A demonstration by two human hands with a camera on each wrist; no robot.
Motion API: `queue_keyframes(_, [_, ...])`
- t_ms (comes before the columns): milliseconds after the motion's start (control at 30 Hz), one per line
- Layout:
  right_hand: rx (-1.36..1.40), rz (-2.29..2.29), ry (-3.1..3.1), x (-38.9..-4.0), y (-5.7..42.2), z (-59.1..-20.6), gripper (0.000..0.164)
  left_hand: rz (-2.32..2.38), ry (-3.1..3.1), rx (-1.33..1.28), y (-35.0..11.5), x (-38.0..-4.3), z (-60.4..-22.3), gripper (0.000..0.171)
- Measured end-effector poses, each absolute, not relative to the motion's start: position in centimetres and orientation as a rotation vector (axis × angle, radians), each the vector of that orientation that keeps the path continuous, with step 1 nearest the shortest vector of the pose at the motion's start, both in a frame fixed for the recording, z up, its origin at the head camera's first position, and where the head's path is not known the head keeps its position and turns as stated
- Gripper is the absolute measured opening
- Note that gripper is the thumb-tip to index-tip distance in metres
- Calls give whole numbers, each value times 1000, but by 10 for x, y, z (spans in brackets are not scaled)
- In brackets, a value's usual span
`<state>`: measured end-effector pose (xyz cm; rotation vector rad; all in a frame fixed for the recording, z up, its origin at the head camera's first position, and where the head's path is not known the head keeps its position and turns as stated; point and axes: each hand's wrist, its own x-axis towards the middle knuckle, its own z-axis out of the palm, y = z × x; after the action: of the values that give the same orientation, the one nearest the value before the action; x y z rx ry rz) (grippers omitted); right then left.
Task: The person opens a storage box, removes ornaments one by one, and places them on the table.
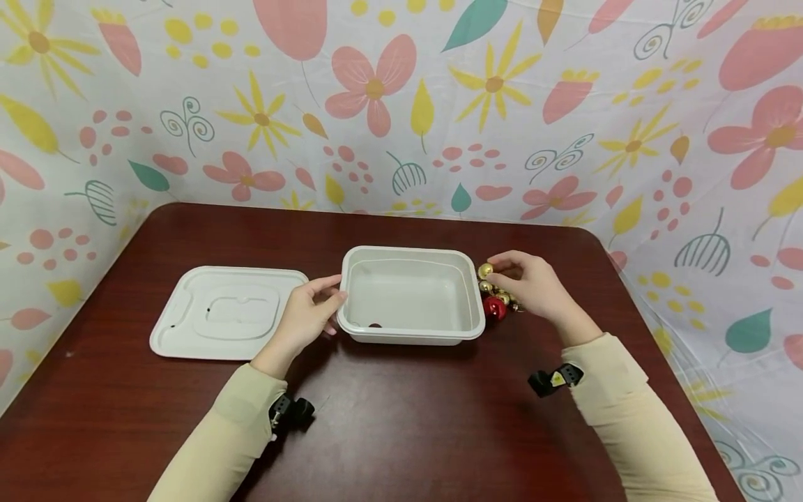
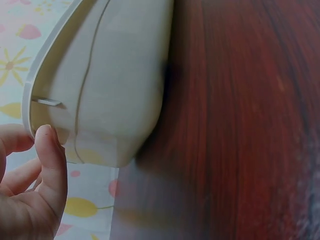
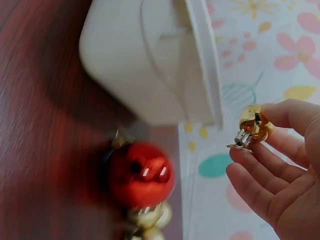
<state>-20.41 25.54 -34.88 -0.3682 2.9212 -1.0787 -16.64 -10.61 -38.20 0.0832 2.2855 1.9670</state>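
A white plastic box (image 1: 410, 337) stands uncovered on the table, with a small dark reddish spot near its front left inside corner. My left hand (image 1: 305, 314) pinches the box's left rim, the thumb (image 2: 51, 155) pressing from the near side. Just right of the box, my right hand (image 1: 530, 282) holds a small gold bauble (image 3: 255, 122) between thumb and fingertips, its metal cap showing. Below that hand lie a shiny red bauble (image 3: 142, 174) and several small gold baubles (image 3: 150, 216), bunched against the table by the box's right side.
A white lid (image 1: 228, 312) lies flat on the table left of the box, partly behind the left hand. The dark red-brown wooden table (image 1: 401, 418) reaches back to a flowered cloth (image 1: 376, 139) hanging behind it. Each wrist wears a small black camera.
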Motion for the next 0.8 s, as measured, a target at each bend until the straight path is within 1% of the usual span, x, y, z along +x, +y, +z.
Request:
queue_keyframes(367, [-154,-1014,3032,-212,292,-382,40,1920,2333,92,-114,-164,-379,40])
queue_keyframes(667, [-34,-960,3077,-220,304,-409,32,1911,2351,89,-119,-163,-378,40])
queue_keyframes(800, [0,-965,3038,-221,304,-413,33,1914,2347,91,-120,-162,-379,39])
